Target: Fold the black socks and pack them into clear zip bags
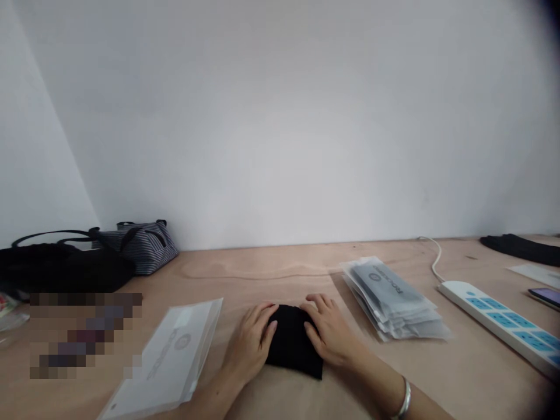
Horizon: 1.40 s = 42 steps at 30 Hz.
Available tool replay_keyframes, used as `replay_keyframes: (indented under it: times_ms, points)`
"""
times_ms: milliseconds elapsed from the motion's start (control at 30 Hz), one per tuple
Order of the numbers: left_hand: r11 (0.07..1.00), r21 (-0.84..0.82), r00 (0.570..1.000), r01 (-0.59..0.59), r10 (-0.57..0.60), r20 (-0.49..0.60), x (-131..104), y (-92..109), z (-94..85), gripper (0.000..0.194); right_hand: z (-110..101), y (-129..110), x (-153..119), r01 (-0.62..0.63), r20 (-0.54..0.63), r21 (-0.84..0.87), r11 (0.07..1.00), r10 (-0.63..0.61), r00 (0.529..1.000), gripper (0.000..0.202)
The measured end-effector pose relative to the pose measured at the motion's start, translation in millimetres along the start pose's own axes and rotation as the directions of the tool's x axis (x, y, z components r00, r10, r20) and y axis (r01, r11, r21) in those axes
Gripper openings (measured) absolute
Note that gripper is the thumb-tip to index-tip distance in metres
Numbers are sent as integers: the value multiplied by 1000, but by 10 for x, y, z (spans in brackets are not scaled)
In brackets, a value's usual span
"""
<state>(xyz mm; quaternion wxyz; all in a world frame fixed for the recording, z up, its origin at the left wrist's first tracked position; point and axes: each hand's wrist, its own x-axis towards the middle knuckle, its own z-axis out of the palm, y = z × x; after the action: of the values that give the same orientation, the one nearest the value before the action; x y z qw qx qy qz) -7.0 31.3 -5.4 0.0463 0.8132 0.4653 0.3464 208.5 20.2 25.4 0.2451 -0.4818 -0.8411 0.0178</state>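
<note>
A folded piece of black cloth [292, 344] lies flat on the wooden table in front of me. My left hand [254, 335] rests along its left edge, thumb and fingers apart on the fabric. At the opposite edge is my right hand [329, 326], its fingers spread and the thumb touching the cloth. Neither hand is wrapped round the cloth. Left of my left hand lies a frosted plastic zip bag [168, 356] with printed lettering. To the right sits a stack of similar bags [394, 300], the top one with something dark inside.
A white power strip [503, 321] with blue sockets and a cord lies right, near a phone [545, 296] and a dark cloth item [522, 248]. At back left are a striped bag [151, 248] and a black bag [61, 268]. A wall [289, 128] rises behind the table.
</note>
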Motion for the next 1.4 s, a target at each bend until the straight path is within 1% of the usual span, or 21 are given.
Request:
replay_keyframes:
  times_ms: [33, 100, 167, 200, 267, 333, 367, 400, 433, 467, 533, 600, 667, 767, 867, 967, 1067, 1133, 1200, 1300, 1400]
  points:
    - [998, 39, 998, -40, 38, 44, -11, -9, 10, 34, -24, -32, 3, 92, 21, 1, 996, -92, 996, 38]
    - [990, 99, 985, -96, 80, 151, -29, -35, 43, 37, -43, -71, 12, 231, 108, 27, 972, -233, 966, 42]
    - [983, 150, 972, -109, 74, 222, -29, -57, 58, 38, -20, -76, 15, 287, 214, 48, 957, -290, 933, 44]
    - [979, 179, 972, -97, 55, 228, -18, -62, 44, 38, 0, -70, 12, 281, 252, 47, 959, -283, 925, 44]
    - [962, 269, 982, -41, -11, 188, 24, -61, -48, 39, 36, -59, 1, 214, 274, 10, 977, -209, 939, 47]
    - [911, 405, 982, 79, -141, 125, 73, -65, -219, 38, 40, -61, -9, 96, 229, -69, 993, -78, 970, 54]
    - [863, 479, 968, 162, -233, 93, 91, -81, -323, 37, 25, -67, -13, 29, 191, -112, 993, -7, 982, 58]
    - [798, 547, 939, 253, -338, 59, 101, -109, -430, 36, 0, -75, -15, -32, 152, -148, 988, 55, 987, 60]
    - [724, 601, 894, 340, -447, 33, 101, -151, -533, 36, -32, -81, -16, -75, 117, -170, 983, 95, 989, 61]
    - [663, 630, 850, 405, -527, 9, 91, -206, -627, 36, -68, -85, -16, -88, 95, -174, 981, 106, 990, 61]
    - [582, 652, 770, 486, -638, -4, 50, -339, -771, 38, -131, -75, -19, -31, 88, -138, 990, 44, 995, 57]
    - [561, 651, 727, 512, -686, 19, 1, -466, -851, 36, -157, -41, -23, 84, 139, -72, 994, -73, 988, 58]
    - [576, 642, 716, 505, -696, 61, -30, -552, -872, 28, -134, 12, -29, 158, 235, -5, 987, -153, 960, 66]
    - [635, 613, 739, 469, -663, 122, -24, -565, -804, 21, -39, 90, -31, 142, 361, 63, 988, -155, 920, 80]
    - [733, 547, 802, 404, -572, 174, 25, -433, -601, 21, 52, 131, -27, 87, 380, 76, 993, -109, 919, 85]
    - [837, 450, 874, 313, -439, 210, 81, -200, -299, 22, 107, 123, -27, 60, 375, 61, 996, -79, 924, 77]
    - [905, 353, 920, 236, -325, 219, 139, 25, -11, 23, 142, 97, -33, 8, 346, 36, 999, -20, 938, 64]
    - [933, 294, 936, 210, -279, 216, 180, 114, 129, 23, 159, 94, -36, -47, 307, 32, 998, 35, 951, 57]
    - [950, 239, 943, 202, -254, 213, 218, 144, 225, 23, 165, 107, -37, -99, 268, 55, 994, 81, 960, 52]
    - [961, 165, 946, 220, -252, 203, 253, 116, 304, 24, 155, 125, -39, -155, 225, 126, 980, 124, 966, 50]
    - [964, 102, 945, 246, -262, 194, 257, 72, 327, 25, 151, 79, -55, -179, 190, 189, 966, 143, 971, 49]
